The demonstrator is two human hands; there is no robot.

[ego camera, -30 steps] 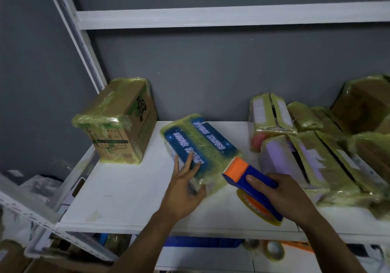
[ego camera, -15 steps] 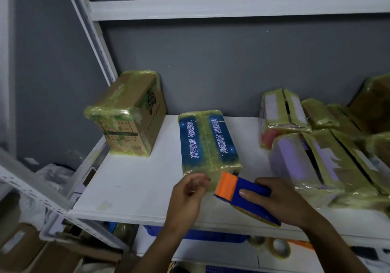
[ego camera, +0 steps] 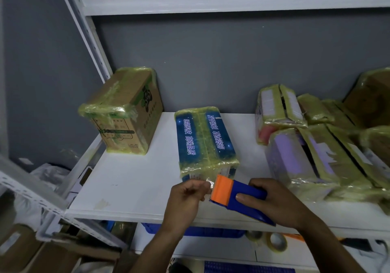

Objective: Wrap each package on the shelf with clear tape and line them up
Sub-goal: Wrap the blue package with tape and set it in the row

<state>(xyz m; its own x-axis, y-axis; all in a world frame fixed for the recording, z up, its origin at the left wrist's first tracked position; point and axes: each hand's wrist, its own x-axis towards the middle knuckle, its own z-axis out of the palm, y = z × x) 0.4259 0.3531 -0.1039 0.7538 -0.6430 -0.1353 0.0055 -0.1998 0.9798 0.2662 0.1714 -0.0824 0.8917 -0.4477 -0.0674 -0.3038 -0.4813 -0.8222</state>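
A blue package [ego camera: 205, 140] wrapped in yellowish clear tape lies lengthwise on the white shelf [ego camera: 135, 188], in the middle. A taped brown cardboard box [ego camera: 124, 112] stands at the back left. Several taped purple and brown packages [ego camera: 306, 146] are piled at the right. My right hand [ego camera: 274, 203] grips a blue and orange tape dispenser [ego camera: 238, 199] just in front of the blue package. My left hand [ego camera: 186, 196] pinches the loose tape end [ego camera: 210, 183] at the dispenser's orange blade.
The grey wall is close behind the shelf, and a white slanted upright [ego camera: 88, 40] rises at the left. Spare tape rolls [ego camera: 276, 241] and a blue crate [ego camera: 196, 230] sit on the shelf below. Cardboard boxes [ego camera: 25, 249] lie on the floor at the left.
My left hand let go of the blue package, which now lies straight, and moved to the dispenser's blade to pinch the tape end. The dispenser tilted flatter in my right hand.
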